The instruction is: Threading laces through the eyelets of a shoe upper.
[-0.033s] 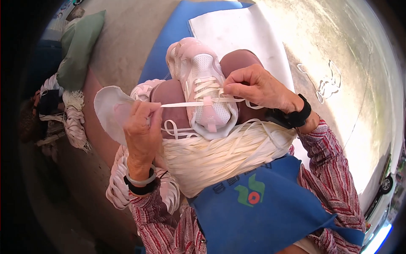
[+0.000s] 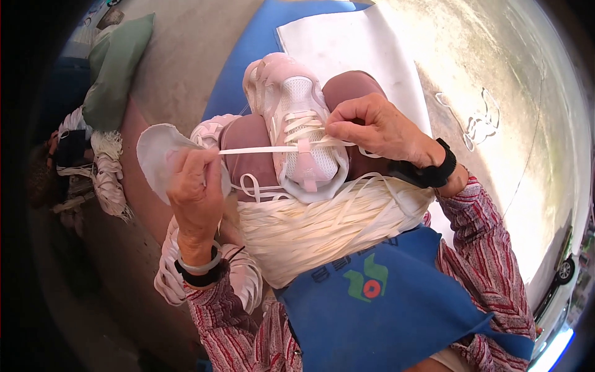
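A pink and white sneaker upper [image 2: 307,111] rests between my knees, its tongue end toward me. Cream lace is threaded across its front in several rows. My left hand [image 2: 197,192], closed in a pinch, holds one end of a white shoelace [image 2: 254,150] stretched taut to the left. The lace runs through a pink loop on the tongue [image 2: 305,162]. At the shoe's right edge my right hand [image 2: 378,127] pinches the lace on that side, with a short loop hanging below the fingers. A thick bundle of cream laces [image 2: 328,229] lies across my lap.
More pink and white shoe parts [image 2: 164,158] lie to the left of my knees. A green cloth bundle [image 2: 121,74] and hanging white laces [image 2: 110,180] are farther left. Ahead are a white sheet [image 2: 353,49] and a blue mat [image 2: 248,56]. Loose lace [image 2: 482,121] lies on the floor at right.
My left hand has moved a little left and the lace stretch between it and the shoe is longer. My right hand stays almost in place.
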Demonstrator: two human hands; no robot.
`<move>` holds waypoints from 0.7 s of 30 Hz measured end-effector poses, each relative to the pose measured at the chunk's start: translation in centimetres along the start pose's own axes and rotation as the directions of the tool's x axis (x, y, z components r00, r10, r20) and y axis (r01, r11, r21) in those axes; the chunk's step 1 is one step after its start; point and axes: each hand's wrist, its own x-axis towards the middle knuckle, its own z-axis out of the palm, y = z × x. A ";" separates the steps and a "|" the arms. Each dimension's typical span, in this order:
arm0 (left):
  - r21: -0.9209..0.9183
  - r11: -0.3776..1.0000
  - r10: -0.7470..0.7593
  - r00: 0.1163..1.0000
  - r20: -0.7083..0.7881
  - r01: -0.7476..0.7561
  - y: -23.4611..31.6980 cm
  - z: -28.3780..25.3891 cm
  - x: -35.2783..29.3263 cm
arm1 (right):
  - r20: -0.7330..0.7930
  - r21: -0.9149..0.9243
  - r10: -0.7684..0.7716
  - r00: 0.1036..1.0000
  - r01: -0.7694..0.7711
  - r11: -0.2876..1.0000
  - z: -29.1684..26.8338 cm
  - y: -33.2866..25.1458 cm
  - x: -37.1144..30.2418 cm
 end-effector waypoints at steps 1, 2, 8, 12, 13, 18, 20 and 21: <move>0.068 0.997 0.030 0.998 -0.052 -0.026 -0.3 -1.5 0.2 | 0.009 0.003 0.004 1.000 -0.004 1.000 0.7 -0.2 0.0; 0.137 0.989 0.063 0.993 -0.100 -0.049 -0.7 -2.7 0.1 | -0.054 -0.095 -0.093 0.994 0.088 0.992 1.6 -0.4 0.0; 0.382 0.921 -0.011 0.985 -0.170 0.076 -4.5 -5.6 -1.9 | -0.140 -0.509 -0.494 0.858 0.366 0.779 4.7 0.4 0.8; -0.085 0.890 -0.455 0.879 -0.140 0.447 -0.6 -4.8 -3.4 | -0.168 -0.466 -0.370 0.914 0.257 0.847 2.7 -0.3 -0.5; -0.092 0.889 -0.457 0.878 -0.145 0.448 0.6 -3.7 -3.4 | -0.164 -0.474 -0.371 0.914 0.257 0.842 2.3 0.0 -1.1; -0.323 0.936 -0.097 0.984 0.147 0.140 4.1 2.6 -2.2 | -0.158 -0.428 -0.248 0.956 0.160 0.889 2.8 0.2 -3.0; -0.314 0.936 -0.111 0.980 0.165 0.159 4.9 4.1 -2.1 | -0.147 -0.394 -0.226 0.963 0.153 0.906 3.0 0.0 -3.1; -0.289 0.938 -0.133 0.968 0.212 0.192 5.3 4.4 -2.0 | -0.131 -0.458 -0.259 0.957 0.173 0.872 3.0 0.0 -3.1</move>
